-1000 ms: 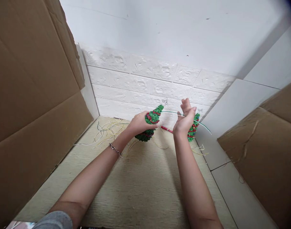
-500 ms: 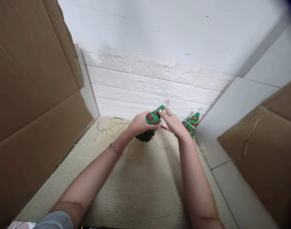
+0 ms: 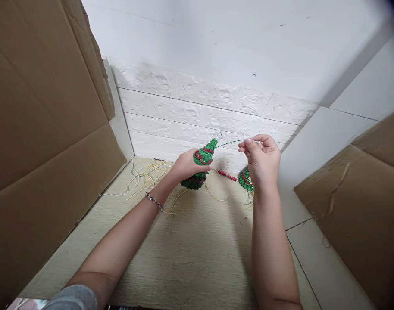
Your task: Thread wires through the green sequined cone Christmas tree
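Observation:
My left hand (image 3: 186,165) is wrapped round a small green Christmas tree (image 3: 204,156) trimmed with red garland, its middle between thumb and fingers. The tree tilts a little to the right, and a clear star (image 3: 219,135) tops it. A thin green wire (image 3: 231,142) runs from near the treetop to my right hand (image 3: 261,157), which pinches its far end between thumb and fingertips. Partly hidden behind my right hand, a second green tree (image 3: 245,180) stands on the table; only its lower part shows.
Loose yellow, white and green wires (image 3: 148,176) lie tangled on the table (image 3: 184,245) at the left. A red stick-like item (image 3: 227,175) lies between the trees. Cardboard (image 3: 48,129) walls the left side, more cardboard (image 3: 361,193) the right, and a white brick-patterned wall (image 3: 190,110) the back.
My right hand has moved from the treetop up and to the right, drawing the green wire out straighter. The held tree has shifted slightly left and become more upright.

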Motion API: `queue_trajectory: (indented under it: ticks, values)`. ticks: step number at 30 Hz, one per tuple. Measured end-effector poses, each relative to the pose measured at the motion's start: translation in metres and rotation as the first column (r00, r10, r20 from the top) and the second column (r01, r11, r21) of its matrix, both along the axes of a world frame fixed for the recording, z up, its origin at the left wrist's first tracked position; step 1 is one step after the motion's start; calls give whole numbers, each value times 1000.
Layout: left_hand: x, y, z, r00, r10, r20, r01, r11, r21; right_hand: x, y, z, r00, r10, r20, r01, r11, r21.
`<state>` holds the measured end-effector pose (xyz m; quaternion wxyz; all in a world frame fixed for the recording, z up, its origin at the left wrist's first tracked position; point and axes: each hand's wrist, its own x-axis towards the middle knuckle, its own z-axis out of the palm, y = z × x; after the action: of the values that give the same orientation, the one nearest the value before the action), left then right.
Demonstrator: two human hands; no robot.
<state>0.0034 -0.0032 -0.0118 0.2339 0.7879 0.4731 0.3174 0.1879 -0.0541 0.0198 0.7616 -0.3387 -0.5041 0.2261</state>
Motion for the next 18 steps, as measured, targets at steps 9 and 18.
queue_trajectory:
  ticks: [9,18]
  values:
    - [2,0,-1,1000,-16,-1,16,999,40,-9,3,-6,958,-104,266,161,966,-202]
    - [1,0,-1,1000,-16,10,16,999,50,-19,5,-17,792,106,601,114,942,-316]
